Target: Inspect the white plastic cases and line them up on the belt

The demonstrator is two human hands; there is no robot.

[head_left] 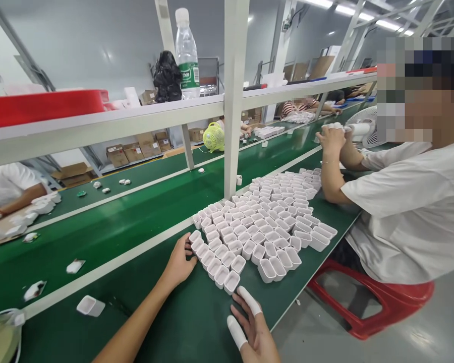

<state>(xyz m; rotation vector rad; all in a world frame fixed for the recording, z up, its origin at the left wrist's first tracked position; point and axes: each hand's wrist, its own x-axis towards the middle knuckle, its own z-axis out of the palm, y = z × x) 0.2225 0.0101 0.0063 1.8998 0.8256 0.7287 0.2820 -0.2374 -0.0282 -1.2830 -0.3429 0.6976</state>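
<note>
Many small white rectangular plastic cups (249,222) stand in rows, mostly hollow side up, on the green bench. My left hand (179,262) rests at the left side of this group. Its fingertips touch or nearly touch the outermost cups, and the hand is open. Near the closest corner of the group is my right hand (251,327), open, with white finger covers on its thumb and index finger. The index fingertip is right beside the front cup (232,281); contact is hard to tell. Neither hand holds anything.
A lone white cup (91,306) lies tipped at left. Small white parts (74,266) lie on the green conveyor (136,212). A white post (232,101) rises behind the cups. At right, a co-worker (408,201) sits near a red stool (366,302), hands raised around a white object.
</note>
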